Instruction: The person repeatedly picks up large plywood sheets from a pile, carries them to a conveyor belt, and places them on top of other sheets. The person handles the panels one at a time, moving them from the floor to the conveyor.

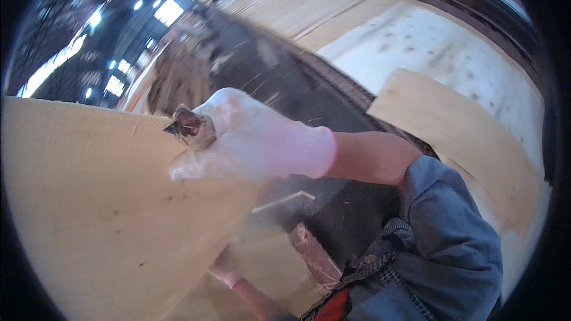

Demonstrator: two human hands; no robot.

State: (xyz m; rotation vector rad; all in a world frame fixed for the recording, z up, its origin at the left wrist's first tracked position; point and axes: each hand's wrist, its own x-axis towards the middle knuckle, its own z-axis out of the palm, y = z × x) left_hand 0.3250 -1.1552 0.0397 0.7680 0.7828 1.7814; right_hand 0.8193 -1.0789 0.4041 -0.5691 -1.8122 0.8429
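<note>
My right hand [250, 138], in a white knit glove with a pink cuff, is closed around a short hand tool [195, 129] with a wrapped grip and a dark pointed tip. Its thumb lies against a large pale wood veneer sheet [98, 178], near the sheet's upper edge. This sheet fills the left of the view and bears a few small dark knots. Lower down, my left hand [226, 269], also gloved, is at the sheet's lower right edge. Its fingers are hidden behind the veneer, so its grip does not show.
More veneer sheets [428, 49] lie along the right, with a loose curved piece [459, 133] on top. Splinters lie on the dark floor [285, 80] between. A rough wooden beam [314, 256] is near my body. Behind my right hand is a blurred brown pile [178, 76].
</note>
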